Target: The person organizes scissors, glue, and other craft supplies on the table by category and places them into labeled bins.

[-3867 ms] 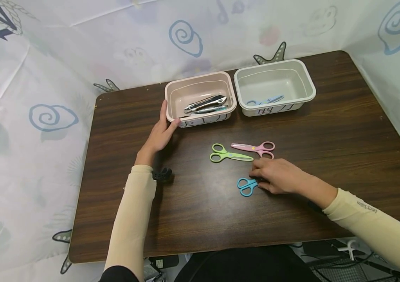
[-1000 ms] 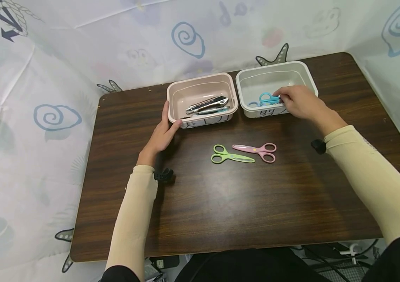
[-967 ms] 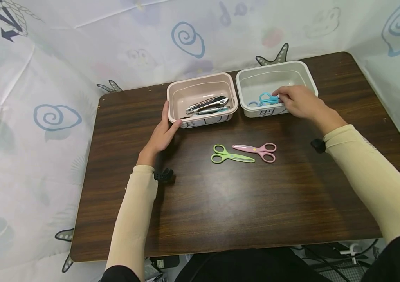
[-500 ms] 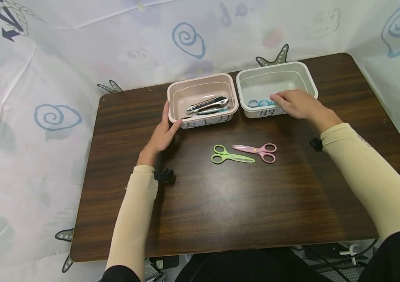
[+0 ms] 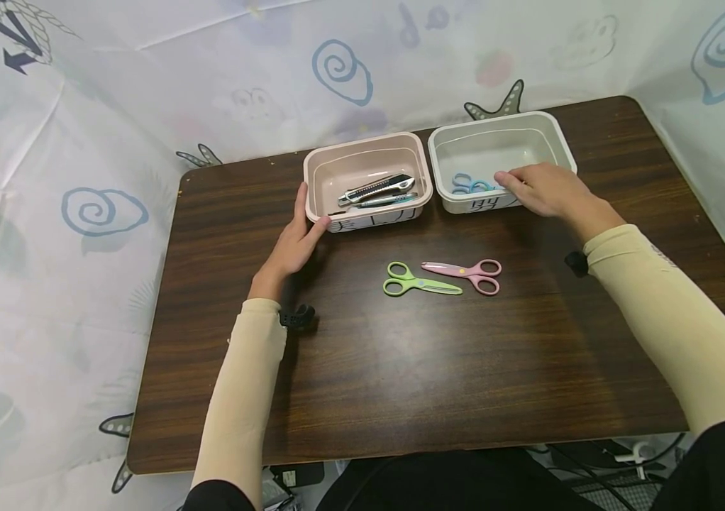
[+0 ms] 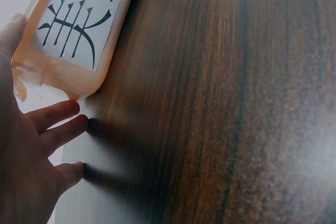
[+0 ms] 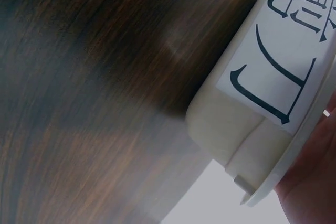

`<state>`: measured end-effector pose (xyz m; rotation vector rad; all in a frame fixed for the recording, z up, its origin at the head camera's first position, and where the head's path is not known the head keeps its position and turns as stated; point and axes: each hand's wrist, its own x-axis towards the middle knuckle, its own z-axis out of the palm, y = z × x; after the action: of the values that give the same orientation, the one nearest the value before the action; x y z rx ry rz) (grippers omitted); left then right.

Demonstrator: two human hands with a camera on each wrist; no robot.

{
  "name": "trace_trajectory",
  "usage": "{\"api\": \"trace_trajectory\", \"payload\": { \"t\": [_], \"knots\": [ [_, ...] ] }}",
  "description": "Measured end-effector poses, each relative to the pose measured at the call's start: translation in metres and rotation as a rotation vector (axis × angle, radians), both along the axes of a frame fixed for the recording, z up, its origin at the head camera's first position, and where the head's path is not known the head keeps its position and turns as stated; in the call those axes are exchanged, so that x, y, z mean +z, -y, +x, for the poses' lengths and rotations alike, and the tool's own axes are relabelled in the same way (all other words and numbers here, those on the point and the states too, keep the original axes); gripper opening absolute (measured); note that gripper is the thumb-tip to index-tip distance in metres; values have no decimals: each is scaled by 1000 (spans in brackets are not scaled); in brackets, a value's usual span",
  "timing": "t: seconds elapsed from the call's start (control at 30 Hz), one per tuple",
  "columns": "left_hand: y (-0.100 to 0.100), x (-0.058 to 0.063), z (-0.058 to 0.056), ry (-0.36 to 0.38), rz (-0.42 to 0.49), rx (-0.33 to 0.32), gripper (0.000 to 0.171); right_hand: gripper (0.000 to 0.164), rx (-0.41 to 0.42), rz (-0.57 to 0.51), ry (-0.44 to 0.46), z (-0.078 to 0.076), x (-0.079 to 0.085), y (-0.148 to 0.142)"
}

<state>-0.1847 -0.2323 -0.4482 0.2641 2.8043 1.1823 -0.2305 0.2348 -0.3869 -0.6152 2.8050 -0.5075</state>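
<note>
My left hand (image 5: 291, 241) rests at the left end of the pink-beige bin (image 5: 362, 145). In the left wrist view its fingers (image 6: 65, 132) are extended and spread, close to the bin's lower corner. My right hand (image 5: 544, 190) reaches over the front rim of the grey-white bin (image 5: 496, 128). Its thumb lies right by two pairs of blue scissors (image 5: 465, 184), whose handles show to the left while the hand hides their blades. What its hidden fingers hold I cannot tell. Green scissors (image 5: 423, 284) and pink scissors (image 5: 461, 271) lie on the table in front.
A black utility knife (image 5: 378, 188) and a slimmer teal-and-silver knife (image 5: 384, 200) lie in the pink-beige bin. Paper labels with characters mark both bins' fronts. The brown table (image 5: 362, 383) backs onto a patterned curtain (image 5: 222, 78).
My right hand carried the brighter blue scissors from the table into the grey-white bin. Since then its thumb has dropped lower and the blue handles have shifted. The left hand stayed in place.
</note>
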Motion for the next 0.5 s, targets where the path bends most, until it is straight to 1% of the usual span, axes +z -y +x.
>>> {"api": "trace_trajectory", "payload": {
  "t": [0.17,0.3,0.4,0.5],
  "knots": [
    [0,1,0,-2,5,-3,81,68,-16,-7,-21,2,2,0],
    [0,1,0,-1,2,0,80,65,-33,-35,-63,6,3,0],
    [0,1,0,-3,-3,-3,80,61,-54,-64,-118,11,5,0],
    [0,2,1,-2,-2,-8,80,54,-69,-99,-204,18,10,2]
  ]
}}
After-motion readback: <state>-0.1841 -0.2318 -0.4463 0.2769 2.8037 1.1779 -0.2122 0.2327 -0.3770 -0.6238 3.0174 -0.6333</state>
